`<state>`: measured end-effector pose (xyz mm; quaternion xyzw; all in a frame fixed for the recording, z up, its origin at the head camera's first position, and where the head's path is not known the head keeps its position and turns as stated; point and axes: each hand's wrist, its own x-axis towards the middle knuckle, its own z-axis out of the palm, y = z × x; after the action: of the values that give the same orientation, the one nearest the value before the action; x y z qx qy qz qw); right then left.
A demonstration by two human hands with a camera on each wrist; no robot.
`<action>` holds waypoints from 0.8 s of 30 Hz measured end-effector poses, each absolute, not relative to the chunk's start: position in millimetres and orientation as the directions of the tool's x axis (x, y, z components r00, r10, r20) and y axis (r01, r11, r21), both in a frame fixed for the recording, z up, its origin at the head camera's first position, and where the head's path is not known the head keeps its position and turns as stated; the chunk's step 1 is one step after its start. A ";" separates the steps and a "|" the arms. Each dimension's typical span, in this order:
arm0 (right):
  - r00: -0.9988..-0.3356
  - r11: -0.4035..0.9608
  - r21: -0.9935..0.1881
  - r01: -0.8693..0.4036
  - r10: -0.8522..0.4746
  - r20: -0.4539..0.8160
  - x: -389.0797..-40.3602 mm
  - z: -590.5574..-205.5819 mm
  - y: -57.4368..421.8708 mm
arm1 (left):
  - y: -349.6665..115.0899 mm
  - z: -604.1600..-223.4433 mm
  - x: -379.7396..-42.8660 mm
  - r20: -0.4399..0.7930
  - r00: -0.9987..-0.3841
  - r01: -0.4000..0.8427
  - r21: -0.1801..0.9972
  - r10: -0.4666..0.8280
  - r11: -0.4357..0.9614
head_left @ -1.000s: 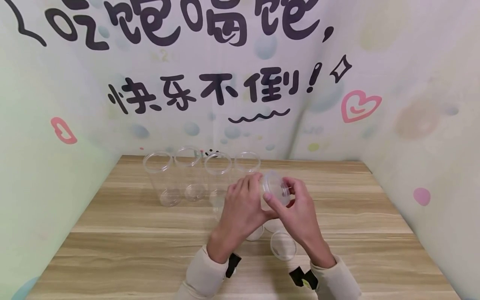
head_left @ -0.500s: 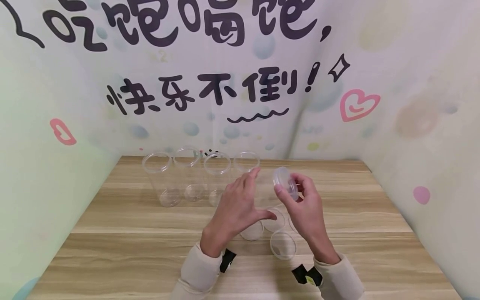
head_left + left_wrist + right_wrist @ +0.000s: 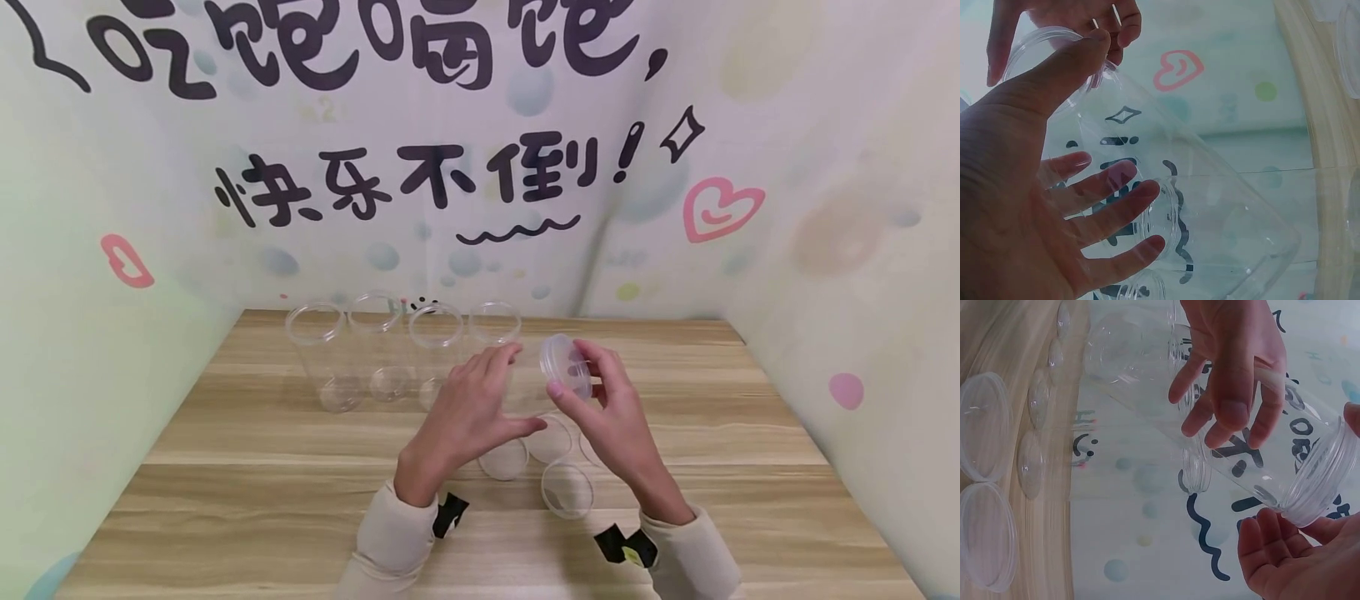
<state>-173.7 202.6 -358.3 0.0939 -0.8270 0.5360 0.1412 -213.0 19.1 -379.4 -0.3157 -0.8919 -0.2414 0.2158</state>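
Note:
A clear plastic jar point(image 3: 1235, 206) is held tilted above the table, between both hands. My left hand point(image 3: 467, 407) holds its body, thumb on one side and fingers spread along the other. At the mouth end sits a translucent ridged lid point(image 3: 564, 367), which my right hand point(image 3: 611, 417) grips by the edge with thumb and fingers. The right wrist view shows the ridged end point(image 3: 1319, 478) of the jar just above the right fingers. Through the clear wall, the left fingers point(image 3: 1107, 228) are visible in the left wrist view.
Several open clear jars point(image 3: 330, 367) stand upright at the back left of the wooden table point(image 3: 262, 517). Several loose round lids point(image 3: 567, 490) lie flat below the hands. A printed cloth wall point(image 3: 360, 258) rises behind the table, with more wall on both sides.
My left hand has spread its fingers and thumb and moved slightly left. The right hand has shifted a little right with the lid end, and its grip on the edge has turned.

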 end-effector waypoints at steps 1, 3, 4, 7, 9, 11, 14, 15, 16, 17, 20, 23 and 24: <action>-0.941 0.402 -0.859 -0.315 -0.013 0.339 -173.8 -358.6 202.8 | 18.7 -379.6 -213.3 0.536 -0.709 0.667 0.297 0.460 0.683; -0.937 0.394 -0.858 -0.330 -0.027 0.348 -174.0 -359.4 203.1 | 18.3 -380.0 -213.7 0.532 -0.711 0.667 0.301 0.461 0.681; -0.935 0.389 -0.857 -0.339 -0.036 0.353 -174.1 -359.9 203.5 | 18.0 -380.0 -213.6 0.530 -0.712 0.666 0.303 0.460 0.682; -0.931 0.380 -0.854 -0.355 -0.056 0.361 -174.6 -360.6 204.7 | 17.3 -380.0 -213.6 0.525 -0.717 0.663 0.310 0.459 0.681; -0.929 0.376 -0.853 -0.362 -0.068 0.365 -174.9 -360.6 205.4 | 16.8 -379.8 -213.8 0.523 -0.718 0.662 0.312 0.458 0.681; -0.925 0.374 -0.849 -0.373 -0.080 0.371 -175.0 -360.0 205.8 | 16.5 -379.7 -214.3 0.524 -0.718 0.663 0.311 0.458 0.681; -0.917 0.378 -0.838 -0.394 -0.101 0.386 -174.9 -359.1 205.6 | 15.8 -379.2 -215.0 0.530 -0.715 0.664 0.310 0.456 0.680; -0.915 0.381 -0.834 -0.400 -0.106 0.390 -174.9 -358.9 205.3 | 15.5 -379.1 -215.2 0.530 -0.715 0.664 0.311 0.455 0.680; -0.912 0.385 -0.830 -0.405 -0.109 0.395 -175.0 -358.8 205.0 | 15.2 -379.0 -215.3 0.530 -0.717 0.662 0.313 0.454 0.681; -0.910 0.387 -0.826 -0.409 -0.109 0.399 -175.0 -359.0 204.7 | 14.8 -378.8 -215.3 0.529 -0.718 0.661 0.315 0.452 0.681; -0.911 0.394 -0.827 -0.402 -0.078 0.405 -175.1 -359.7 203.7 | 13.9 -379.1 -215.0 0.520 -0.727 0.653 0.325 0.448 0.684; -0.915 0.415 -0.827 -0.378 -0.031 0.403 -175.5 -360.8 203.3 | 13.9 -379.6 -214.8 0.517 -0.729 0.650 0.318 0.448 0.690; -0.917 0.427 -0.826 -0.368 -0.018 0.399 -175.6 -361.2 203.3 | 14.1 -379.9 -214.9 0.518 -0.728 0.650 0.312 0.449 0.693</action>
<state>-175.6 203.3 -361.2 0.1166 -0.8279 0.5224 0.1675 -214.9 14.1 -379.9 -0.3064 -0.8969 -0.2441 0.2052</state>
